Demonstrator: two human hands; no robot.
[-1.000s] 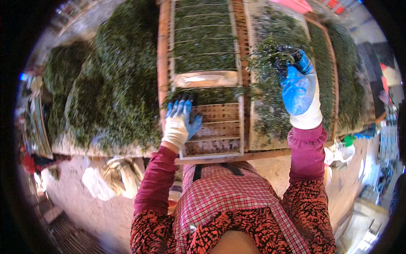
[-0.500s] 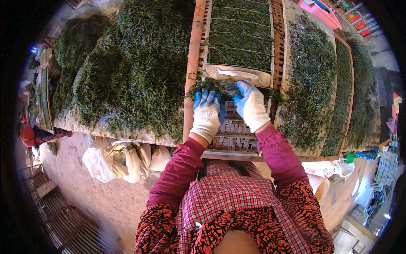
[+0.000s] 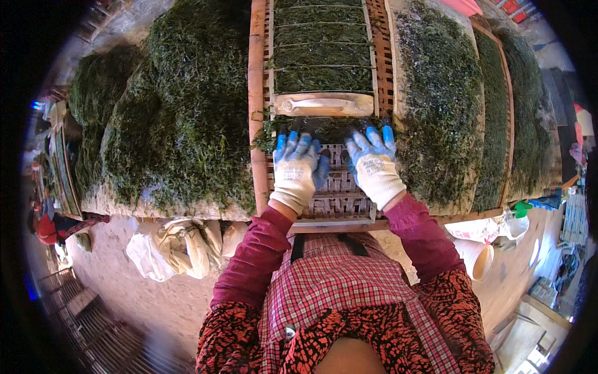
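Note:
A divided wooden frame [image 3: 372,56] lies on a woven bamboo mat [image 3: 333,206] in front of me, its far sections filled with dark green seaweed. Across it rests a wooden board with a raised handle [image 3: 324,104]. Just on the near side of this board is a loose strip of seaweed [image 3: 333,129]. My left hand [image 3: 296,169], in a white glove with blue fingers, lies open on the strip's left end. At the other end my right hand [image 3: 376,168], gloved alike, is open with fingers spread. Both touch the seaweed and hold nothing visible.
Large seaweed heaps [image 3: 180,118] cover the table at left. To the right lies a board [image 3: 398,137] with more seaweed, then another seaweed-filled frame [image 3: 495,124]. Pale sacks [image 3: 177,249] sit below the table's edge. A person in red headwear [image 3: 47,229] is at far left.
My right hand has moved right, away from the left one, and its fingers have straightened and spread. My left hand stays on the strip's left end. The view has shifted slightly.

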